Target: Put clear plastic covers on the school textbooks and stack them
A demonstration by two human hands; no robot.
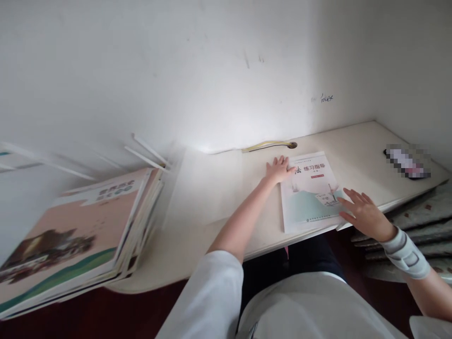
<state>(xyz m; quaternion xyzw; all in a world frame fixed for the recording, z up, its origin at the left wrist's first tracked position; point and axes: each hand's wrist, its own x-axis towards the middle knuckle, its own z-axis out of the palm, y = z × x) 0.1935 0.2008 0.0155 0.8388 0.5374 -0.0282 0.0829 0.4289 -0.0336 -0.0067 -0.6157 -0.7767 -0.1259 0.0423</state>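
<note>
A thin white workbook with a pale green picture and Chinese title lies flat on the white desk, near its front edge. My left hand rests flat at the book's upper left corner, fingers stretched out and touching it. On the book's lower right corner lies my right hand, fingers spread and open. A grey wrist brace wraps my right wrist.
A tall stack of textbooks sits at the desk's left end, against the wall. A dark phone lies at the far right. A cable hole with a yellowish strip is behind the book. Patterned bedding lies right of the desk.
</note>
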